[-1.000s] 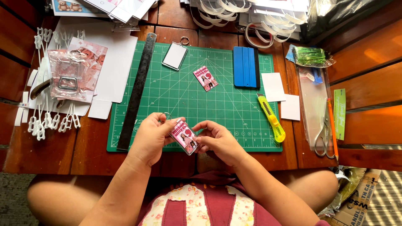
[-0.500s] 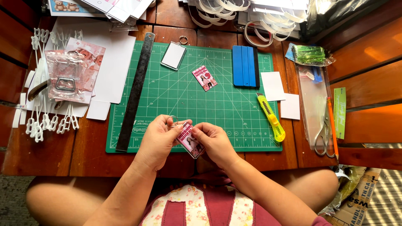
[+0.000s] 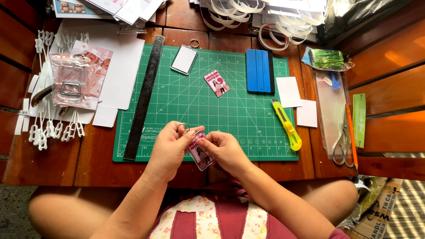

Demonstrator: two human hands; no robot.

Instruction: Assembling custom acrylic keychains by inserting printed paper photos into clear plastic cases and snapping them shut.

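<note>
Both hands meet over the near edge of the green cutting mat [image 3: 186, 102] on the table [image 3: 88, 163]. The left hand [image 3: 170, 148] has its grip pinched on the metal ring [image 3: 183, 129], while the right hand [image 3: 225, 149] pinches the clear keychain [image 3: 200, 152] with a pink picture inside. A second pink card [image 3: 217, 83] lies farther up the mat.

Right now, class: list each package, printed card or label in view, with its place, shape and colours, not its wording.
Clear rectangular keychain holding a pink card: between both hands, near mat edge.
Small pink printed card: on the green mat, tilted.
Clear plastic packet: left, over white sheets.
Narrow green label strip: far right.
</note>
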